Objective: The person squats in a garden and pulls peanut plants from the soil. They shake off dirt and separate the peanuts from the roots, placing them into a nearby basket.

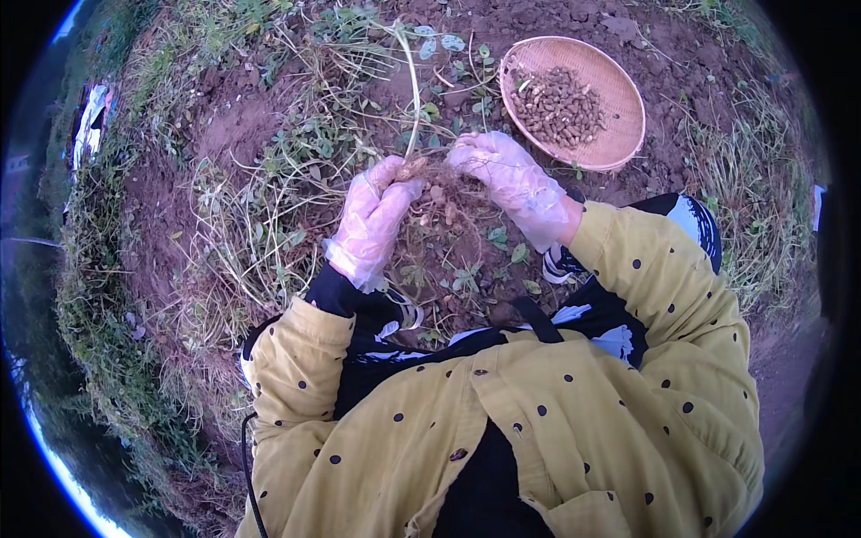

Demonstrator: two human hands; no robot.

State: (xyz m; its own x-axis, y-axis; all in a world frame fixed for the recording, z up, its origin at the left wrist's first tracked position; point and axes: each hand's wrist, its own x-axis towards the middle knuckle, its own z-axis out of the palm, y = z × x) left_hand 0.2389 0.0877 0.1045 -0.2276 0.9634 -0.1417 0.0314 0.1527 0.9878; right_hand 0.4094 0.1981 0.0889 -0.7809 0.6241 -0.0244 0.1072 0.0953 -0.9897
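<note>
Both my hands wear clear plastic gloves and meet over an uprooted peanut plant point(447, 192) in front of my knees. My left hand point(372, 211) is closed around the plant near the base of its stem, and a long pale stalk rises away from it. My right hand point(511, 179) pinches at the roots on the other side; its fingertips are partly hidden among them. Several soil-covered peanut pods dangle from the tangled roots between the two hands. Beyond my right hand lies a round woven basket point(628, 125) with a heap of peanuts point(560, 108) in it.
Pulled vines and leaves point(260, 215) cover the ground on the left. Bare brown soil point(673, 90) surrounds the basket, with more dry vines point(753, 206) at the far right. My shoes and bent legs are close below my hands. A white cloth-like thing point(90, 125) lies at the far left.
</note>
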